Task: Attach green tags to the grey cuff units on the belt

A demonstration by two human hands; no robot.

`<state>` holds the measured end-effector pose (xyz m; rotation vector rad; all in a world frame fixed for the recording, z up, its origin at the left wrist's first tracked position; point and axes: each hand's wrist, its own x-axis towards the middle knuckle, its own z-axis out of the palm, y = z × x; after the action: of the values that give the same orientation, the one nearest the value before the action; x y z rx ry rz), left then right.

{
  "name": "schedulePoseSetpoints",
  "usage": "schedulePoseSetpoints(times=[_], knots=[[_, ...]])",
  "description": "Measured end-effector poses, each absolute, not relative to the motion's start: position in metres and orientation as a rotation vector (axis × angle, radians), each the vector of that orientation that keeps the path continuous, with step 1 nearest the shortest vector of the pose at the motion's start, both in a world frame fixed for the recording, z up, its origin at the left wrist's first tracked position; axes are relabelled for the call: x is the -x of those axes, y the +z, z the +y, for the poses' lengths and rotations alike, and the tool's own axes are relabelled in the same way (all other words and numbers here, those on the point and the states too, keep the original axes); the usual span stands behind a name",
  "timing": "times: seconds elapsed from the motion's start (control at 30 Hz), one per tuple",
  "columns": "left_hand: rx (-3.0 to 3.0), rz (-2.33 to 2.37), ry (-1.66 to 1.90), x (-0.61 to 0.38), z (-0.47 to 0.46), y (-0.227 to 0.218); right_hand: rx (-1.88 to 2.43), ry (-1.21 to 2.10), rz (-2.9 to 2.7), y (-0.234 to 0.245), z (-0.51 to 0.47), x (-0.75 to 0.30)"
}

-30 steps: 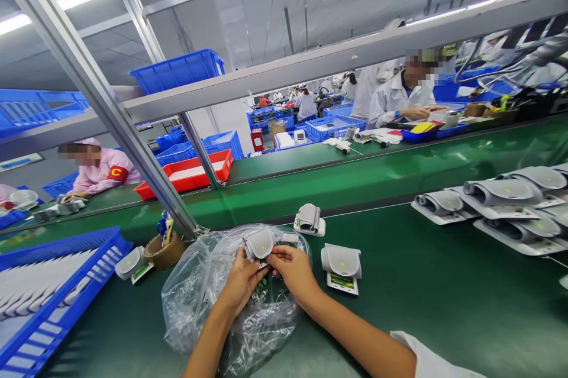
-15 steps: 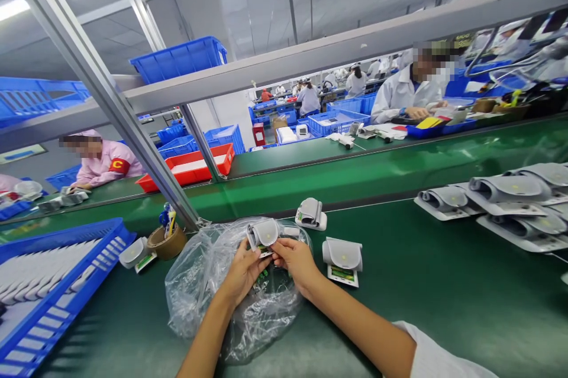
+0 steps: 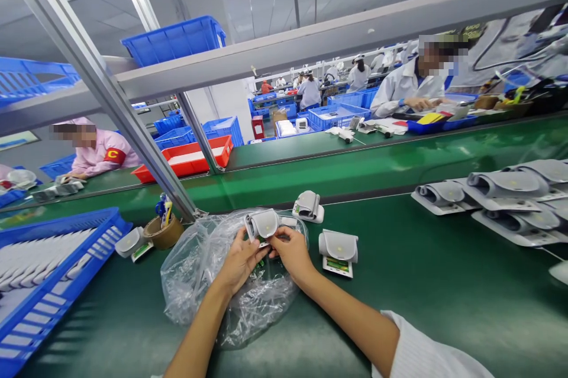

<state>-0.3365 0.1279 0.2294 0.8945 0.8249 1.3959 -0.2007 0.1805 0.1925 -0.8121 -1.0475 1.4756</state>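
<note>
Grey cuff unit [image 3: 262, 224] sits in a narrow pinch between the left hand [image 3: 239, 262] and right hand [image 3: 291, 255], just above a clear plastic bag [image 3: 190, 286]; a second cuff unit [image 3: 338, 246] on a printed card [image 3: 337, 267] lies just beyond the right hand.

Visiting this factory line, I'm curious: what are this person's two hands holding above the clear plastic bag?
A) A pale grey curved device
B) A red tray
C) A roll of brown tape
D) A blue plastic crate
A: the left hand and right hand both grip the pale grey curved device just above the clear plastic bag.
</note>
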Motion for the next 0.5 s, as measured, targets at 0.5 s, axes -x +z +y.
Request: schedulePoseSetpoints(times=[0.5], knots=[[-0.971, 1.163, 1.568, 0.352, 0.146, 0.212, 0.789, 1.097, -1.499, 0.221, 0.156, 0.196]])
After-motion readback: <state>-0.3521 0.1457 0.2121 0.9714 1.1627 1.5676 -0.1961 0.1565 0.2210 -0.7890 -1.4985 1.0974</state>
